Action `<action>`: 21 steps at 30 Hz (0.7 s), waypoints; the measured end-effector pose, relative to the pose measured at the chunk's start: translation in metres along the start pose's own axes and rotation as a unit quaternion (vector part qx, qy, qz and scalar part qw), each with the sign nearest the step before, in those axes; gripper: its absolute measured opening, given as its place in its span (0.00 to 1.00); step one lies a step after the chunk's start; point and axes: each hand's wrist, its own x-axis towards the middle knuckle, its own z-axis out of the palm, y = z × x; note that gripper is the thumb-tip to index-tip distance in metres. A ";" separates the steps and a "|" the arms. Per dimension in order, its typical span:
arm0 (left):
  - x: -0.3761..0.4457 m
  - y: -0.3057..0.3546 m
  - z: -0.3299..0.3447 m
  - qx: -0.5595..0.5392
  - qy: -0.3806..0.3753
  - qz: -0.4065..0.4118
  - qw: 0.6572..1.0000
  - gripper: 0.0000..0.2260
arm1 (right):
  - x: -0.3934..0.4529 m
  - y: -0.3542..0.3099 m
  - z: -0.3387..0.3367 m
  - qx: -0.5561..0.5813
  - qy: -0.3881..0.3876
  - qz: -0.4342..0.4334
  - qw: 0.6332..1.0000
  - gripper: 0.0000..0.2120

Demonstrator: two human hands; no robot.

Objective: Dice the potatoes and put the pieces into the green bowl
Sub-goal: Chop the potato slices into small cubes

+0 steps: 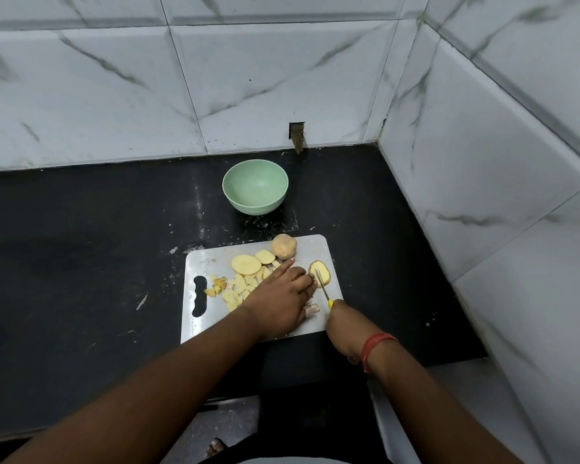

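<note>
A white cutting board (pixel 312 249) lies on the black counter. On it are a whole potato (pixel 283 246), flat potato slices (pixel 246 264) and a heap of diced pieces (pixel 235 291). My left hand (pixel 280 303) rests over the board, its fingertips holding a potato slice (pixel 322 272) at the board's right side, index finger stretched out. My right hand (pixel 344 326) grips a yellow-handled knife (pixel 322 284), whose blade lies across that slice. The green bowl (pixel 255 190) stands empty behind the board.
The black counter (pixel 81 262) ends at marble-tiled walls behind and to the right, forming a corner. A small notch (pixel 297 135) shows in the back wall above the bowl. Scraps and specks dot the counter (pixel 141 301) left of the board.
</note>
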 end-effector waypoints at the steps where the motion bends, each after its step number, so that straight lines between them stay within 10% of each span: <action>1: 0.000 0.000 0.000 -0.001 -0.002 -0.002 1.000 0.26 | 0.002 0.001 0.003 0.102 0.021 0.032 0.994 0.12; 21: 0.009 0.002 -0.013 -0.035 -0.044 -0.006 0.998 0.29 | -0.007 0.036 0.023 0.208 0.068 0.074 0.973 0.02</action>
